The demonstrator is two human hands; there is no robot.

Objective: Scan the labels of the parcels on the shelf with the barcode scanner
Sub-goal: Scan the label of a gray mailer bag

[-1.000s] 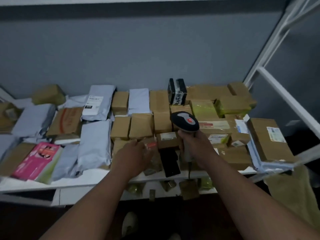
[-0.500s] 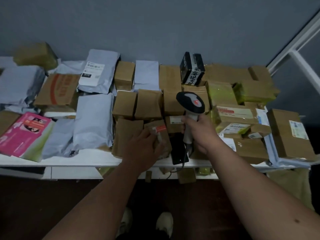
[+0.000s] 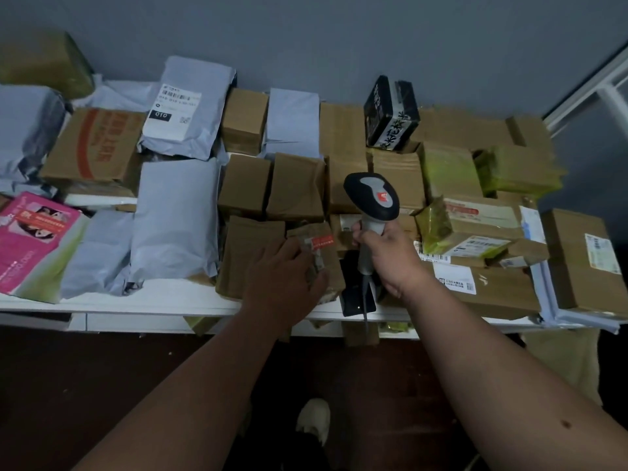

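Your right hand (image 3: 387, 253) grips the handle of the barcode scanner (image 3: 372, 198), its head tipped toward 12 o'clock over the brown boxes mid-shelf. Your left hand (image 3: 282, 277) lies on a small brown parcel (image 3: 319, 253) with a red label at the front edge of the shelf (image 3: 153, 300), fingers curled around its side. A pink package (image 3: 30, 239) sits at 9 o'clock.

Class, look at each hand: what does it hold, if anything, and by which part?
The right hand holds the scanner by its grip. The left hand grips the small brown parcel at its near edge.
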